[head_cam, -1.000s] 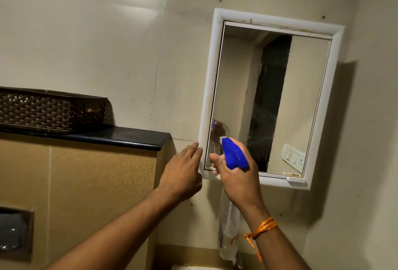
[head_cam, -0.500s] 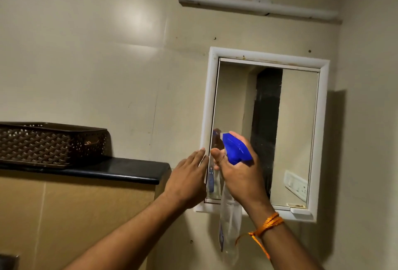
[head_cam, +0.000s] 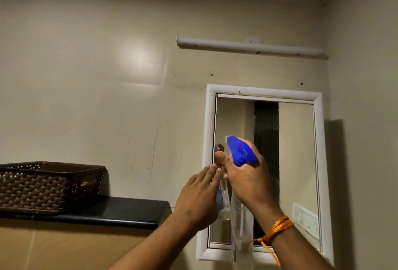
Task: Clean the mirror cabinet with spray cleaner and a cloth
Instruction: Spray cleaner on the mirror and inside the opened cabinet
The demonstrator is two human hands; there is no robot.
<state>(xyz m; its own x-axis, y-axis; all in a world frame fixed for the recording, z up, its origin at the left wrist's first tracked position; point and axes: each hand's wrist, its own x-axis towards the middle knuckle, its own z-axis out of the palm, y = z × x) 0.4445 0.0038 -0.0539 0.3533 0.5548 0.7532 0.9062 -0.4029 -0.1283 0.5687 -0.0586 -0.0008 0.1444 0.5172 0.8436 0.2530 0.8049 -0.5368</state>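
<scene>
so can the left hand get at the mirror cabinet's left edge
Probably yes: the left hand is empty, its fingers straight and right at the mirror cabinet's left frame; the right hand's spray bottle sits beside, not between.

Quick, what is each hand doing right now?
Left hand: open, fingers straight, holding nothing, by the mirror cabinet frame.
Right hand: closed around the spray bottle, held up before the mirror.

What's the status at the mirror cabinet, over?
Right hand grips spray bottle, nozzle toward mirror cabinet. Left hand open at its left edge. No cloth in view; nothing blocking.
</scene>
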